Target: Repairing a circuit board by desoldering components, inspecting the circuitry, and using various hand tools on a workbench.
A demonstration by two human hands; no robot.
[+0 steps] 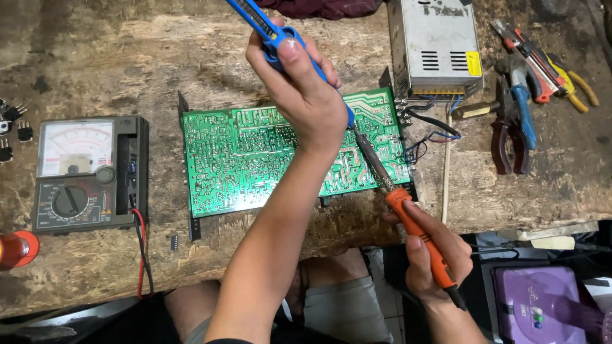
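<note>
A green circuit board [236, 159] lies solder side up on a worn wooden bench. My left hand [306, 95] reaches over the board and grips a blue desoldering pump [255, 19], thumb on its top, with the nozzle pointing down at the board's right part. My right hand [427, 248], at the bench's front edge, holds a soldering iron by its orange handle [408, 213]. The iron's metal shaft [373, 159] slants up across the board's right end, close to the pump's nozzle; my left hand hides the exact spot where they meet.
An analog multimeter [86, 172] with red and black leads sits left of the board. A metal power supply box [437, 48] stands at the back right, wired toward the board. Pliers [510, 121] and a cutter [529, 57] lie at the right, a small black chip [173, 242] near the front.
</note>
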